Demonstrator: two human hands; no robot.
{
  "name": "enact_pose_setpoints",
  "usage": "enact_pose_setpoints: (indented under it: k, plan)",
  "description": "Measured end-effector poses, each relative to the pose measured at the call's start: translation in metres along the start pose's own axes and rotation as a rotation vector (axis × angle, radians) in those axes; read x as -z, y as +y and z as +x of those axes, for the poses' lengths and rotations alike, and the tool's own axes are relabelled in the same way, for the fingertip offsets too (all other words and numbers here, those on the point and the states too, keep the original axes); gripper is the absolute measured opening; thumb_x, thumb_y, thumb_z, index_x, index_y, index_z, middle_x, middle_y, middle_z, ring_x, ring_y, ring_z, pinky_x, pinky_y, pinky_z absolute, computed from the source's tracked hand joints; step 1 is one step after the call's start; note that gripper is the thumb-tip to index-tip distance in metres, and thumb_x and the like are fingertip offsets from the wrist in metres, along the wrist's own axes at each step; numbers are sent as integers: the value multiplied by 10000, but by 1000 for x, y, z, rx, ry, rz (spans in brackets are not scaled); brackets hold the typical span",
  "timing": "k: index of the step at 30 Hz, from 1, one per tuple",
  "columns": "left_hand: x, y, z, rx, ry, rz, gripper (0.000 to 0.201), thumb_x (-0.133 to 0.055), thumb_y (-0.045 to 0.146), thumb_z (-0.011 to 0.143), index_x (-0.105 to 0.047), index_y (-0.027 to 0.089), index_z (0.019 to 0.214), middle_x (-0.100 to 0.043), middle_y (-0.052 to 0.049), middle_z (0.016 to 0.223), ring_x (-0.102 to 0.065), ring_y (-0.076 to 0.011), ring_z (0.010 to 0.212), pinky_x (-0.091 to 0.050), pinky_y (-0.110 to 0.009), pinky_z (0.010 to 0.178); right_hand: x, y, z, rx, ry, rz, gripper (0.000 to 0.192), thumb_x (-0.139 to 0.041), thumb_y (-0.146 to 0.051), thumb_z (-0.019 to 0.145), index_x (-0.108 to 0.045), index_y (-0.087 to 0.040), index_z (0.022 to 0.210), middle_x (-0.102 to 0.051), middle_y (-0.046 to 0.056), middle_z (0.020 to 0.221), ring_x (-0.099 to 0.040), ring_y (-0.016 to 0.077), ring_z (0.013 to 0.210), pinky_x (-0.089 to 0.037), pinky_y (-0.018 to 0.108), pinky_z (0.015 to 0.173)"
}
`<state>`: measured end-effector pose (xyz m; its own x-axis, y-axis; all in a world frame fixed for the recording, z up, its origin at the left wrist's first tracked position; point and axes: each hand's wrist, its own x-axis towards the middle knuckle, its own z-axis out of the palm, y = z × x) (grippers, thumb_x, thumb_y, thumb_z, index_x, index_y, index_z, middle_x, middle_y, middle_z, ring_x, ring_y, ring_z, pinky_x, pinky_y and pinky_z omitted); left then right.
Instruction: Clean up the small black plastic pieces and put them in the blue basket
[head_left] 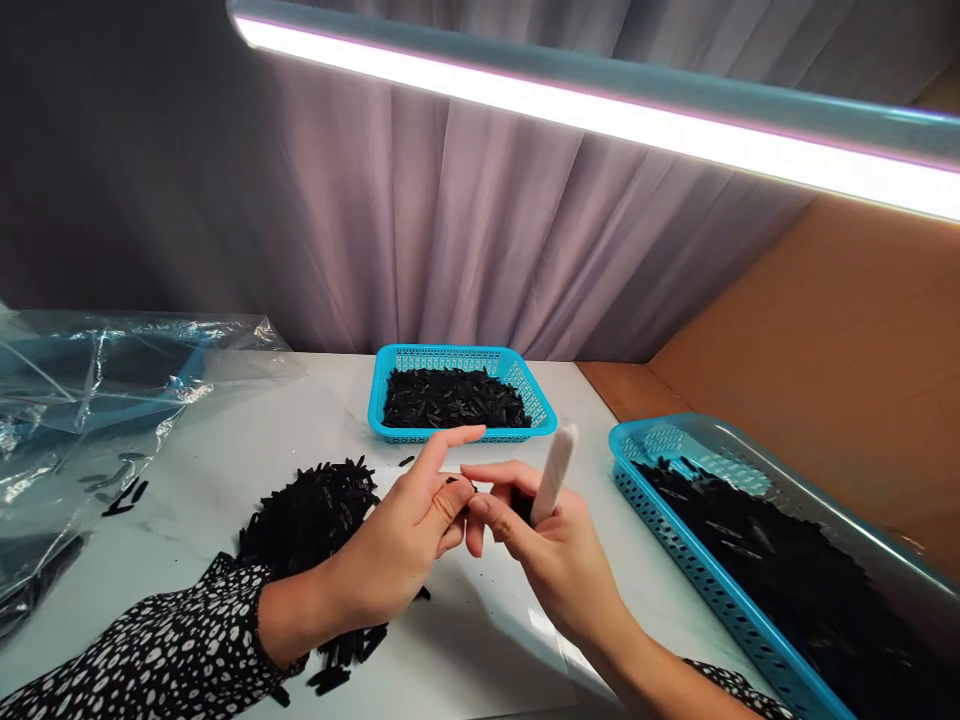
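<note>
My left hand (416,515) is closed in a pinch at a small black piece (463,483), with thumb and fingertips together and the index finger stretched out above. My right hand (551,530) meets it at the fingertips, its thumb and index finger touching the same spot. Within the right hand's grip, a flat white stick-like tool (556,470) points upward; its lower end is hidden. Something dark shows inside that palm, too covered to name. Left of my hands lies a heap of thin black strips (311,515) on the white table, partly behind my left forearm.
A blue basket (461,436) of black strips stands at the back. At the right is a longer blue basket (705,570) with more strips and a clear raised edge. Clear plastic sheeting (97,400) covers the left side. A bright tube lamp (600,110) hangs overhead.
</note>
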<state>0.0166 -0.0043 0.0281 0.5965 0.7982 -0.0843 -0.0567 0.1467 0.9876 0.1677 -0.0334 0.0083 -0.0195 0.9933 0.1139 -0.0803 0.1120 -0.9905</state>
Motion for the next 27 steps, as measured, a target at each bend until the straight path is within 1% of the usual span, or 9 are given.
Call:
enact_pose_setpoints:
  k: [3,5,8,9,11,18,22,24,27]
  plan:
    - [0,3,0,49,-27,-26,523,-431,538,970,-379,213,1376,-561,46,611,-268,-96,493,-213,-276,523,1,-1,-1,77,80,-61,205,-684,-396,846,-746,-201,847,-634,6,593,-482,143,538,-381,289,523]
    - [1,7,1,98,24,-105,500,-433,562,956,-443,208,1309,-553,45,620,-250,-88,485,-182,-270,510,4,-1,0,82,129,-77,210,-700,-406,834,-773,-209,842,-614,3,603,-443,132,526,-358,282,494]
    - [3,10,4,185,161,-229,310,-554,407,899,-558,197,1127,-540,34,691,-304,-77,515,-171,-256,507,8,2,1,70,162,-66,247,-708,-448,826,-788,-215,846,-551,-10,577,-400,123,516,-318,271,462]
    - [4,11,5,211,191,-250,257,-593,319,855,-576,188,1076,-545,28,717,-329,-74,534,-176,-252,509,8,3,1,61,170,-58,258,-710,-460,825,-788,-214,844,-537,-12,573,-392,120,514,-309,269,458]
    - [6,11,7,250,212,-260,243,-622,199,780,-591,168,1019,-567,17,751,-353,-69,558,-187,-245,514,9,5,1,46,178,-42,264,-713,-467,823,-785,-213,835,-516,-18,564,-383,117,514,-307,268,458]
    - [7,8,10,258,217,-266,203,-617,207,829,-597,129,1015,-603,-5,758,-353,-50,512,-168,-229,475,8,-1,1,117,185,-76,188,-711,-400,830,-796,-233,827,-516,-16,553,-394,128,525,-355,281,477]
    - [10,-11,14,272,156,-276,206,-520,316,928,-571,158,1050,-547,59,628,-236,-23,385,-146,-217,436,7,-5,0,137,195,-91,158,-716,-366,822,-804,-235,831,-545,-10,565,-407,127,518,-384,287,483]
    - [14,-26,18,286,107,-261,217,-457,363,956,-552,173,995,-441,104,494,-138,-40,341,-90,-230,401,7,-6,0,135,201,-84,149,-724,-357,813,-804,-234,834,-561,-6,574,-415,126,513,-395,288,480]
    - [19,-43,25,300,108,-203,292,-495,473,931,-535,187,889,-340,127,417,-109,-60,341,-52,-237,386,6,-6,0,135,214,-72,132,-735,-345,801,-799,-234,833,-578,-5,586,-423,126,507,-398,287,474]
